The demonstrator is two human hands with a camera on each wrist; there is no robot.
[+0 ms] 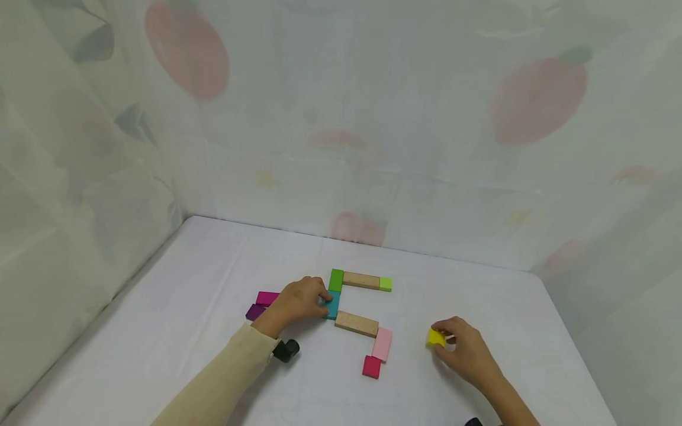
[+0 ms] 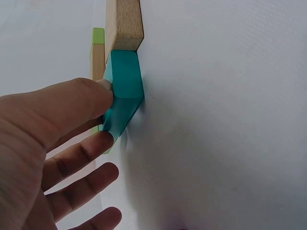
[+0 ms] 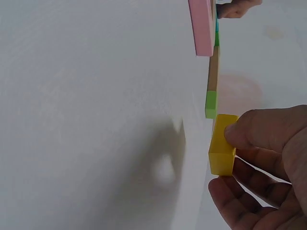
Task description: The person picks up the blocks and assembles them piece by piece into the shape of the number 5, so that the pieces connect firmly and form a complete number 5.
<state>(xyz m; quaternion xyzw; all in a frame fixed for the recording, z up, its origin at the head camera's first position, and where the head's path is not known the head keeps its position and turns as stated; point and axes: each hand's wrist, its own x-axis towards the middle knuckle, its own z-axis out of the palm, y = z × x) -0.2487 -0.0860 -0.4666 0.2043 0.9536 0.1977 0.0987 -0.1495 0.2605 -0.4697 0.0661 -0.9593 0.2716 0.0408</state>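
Observation:
My left hand [image 1: 299, 299] has its thumb and fingertips on a teal block [image 1: 334, 306], gripping it where it lies on the table. In the left wrist view the end of this teal block [image 2: 127, 74] meets a plain wooden block [image 2: 129, 24]. Further right, my right hand [image 1: 465, 350] pinches a small yellow block [image 1: 434, 338] between thumb and fingers. A shadow on the cloth in the right wrist view suggests the yellow block [image 3: 222, 163] is held above the table. A green block [image 1: 335, 280] touches the far end of the teal one.
Beyond, a wooden block [image 1: 361, 280] runs from the green block to a lime block [image 1: 386, 284]. Nearer lie another wooden block [image 1: 357, 323], a pink block [image 1: 382, 344] and a red block [image 1: 371, 367]. Magenta [image 1: 266, 298] and purple [image 1: 255, 312] blocks are partly behind my left hand.

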